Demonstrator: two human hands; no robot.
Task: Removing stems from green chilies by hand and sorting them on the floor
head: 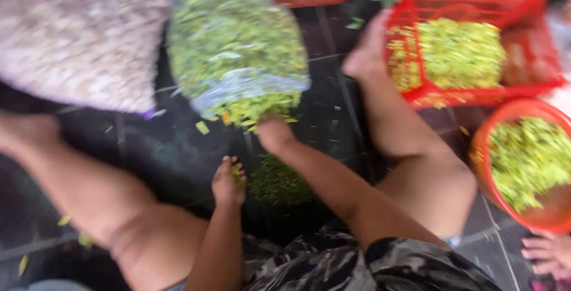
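My left hand (228, 182) hovers over the dark tiled floor with its fingers closed on a small pinch of chopped green leaves. My right hand (275, 133) reaches forward and its fingers are buried in the open mouth of a clear plastic bag (238, 47) full of chopped green and yellow leaves. Between my hands lies a small heap of chopped greens (276, 183) on the floor. The frame is blurred by motion.
A large bag of pale pieces (83, 41) lies at the left. A red crate (476, 98) and an orange bucket (485, 160), both holding chopped greens, stand at the right. My bare legs spread to either side. Another person's foot (547, 254) shows at the lower right.
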